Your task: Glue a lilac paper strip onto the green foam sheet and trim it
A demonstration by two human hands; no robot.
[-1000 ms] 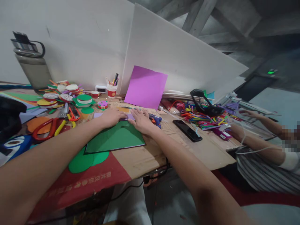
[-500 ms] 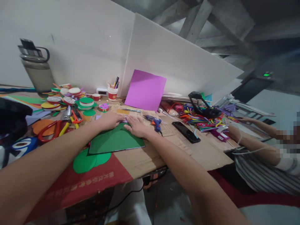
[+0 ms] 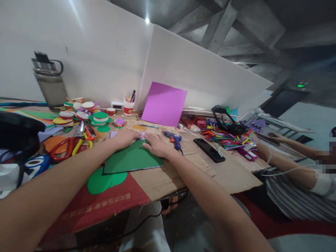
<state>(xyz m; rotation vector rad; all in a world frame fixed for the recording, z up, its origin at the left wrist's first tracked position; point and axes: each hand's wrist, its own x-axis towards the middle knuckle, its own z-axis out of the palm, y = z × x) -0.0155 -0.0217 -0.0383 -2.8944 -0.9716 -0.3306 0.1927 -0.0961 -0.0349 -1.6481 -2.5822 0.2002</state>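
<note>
Evidently the work is flattening a small lilac paper piece (image 3: 142, 136) at the far edge of the green sheet (image 3: 132, 158), which lies flat on the cardboard-covered bench (image 3: 168, 176) and serves as the landmark for the rest. Left of the green sheet lie red-handled scissors (image 3: 61, 146) and stacked ribbon spools (image 3: 86, 115), with a grey water bottle (image 3: 51, 84) farther back. On the sheet's far left corner the left hand (image 3: 126, 136) rests palm down, fingers loosely together, pressing the paper rather than pinching anything. Just right of it, touching the same far edge, the right hand (image 3: 156, 144) lies flat with fingers spread. To do this well, I would judge that both palms should keep even pressure while the fingertips smooth outward, so the lilac piece does not slip or crease. Right of the sheet sit a blue glue gun (image 3: 174, 137) and a black phone (image 3: 209, 149); behind it leans a purple sheet (image 3: 164, 104).
</note>
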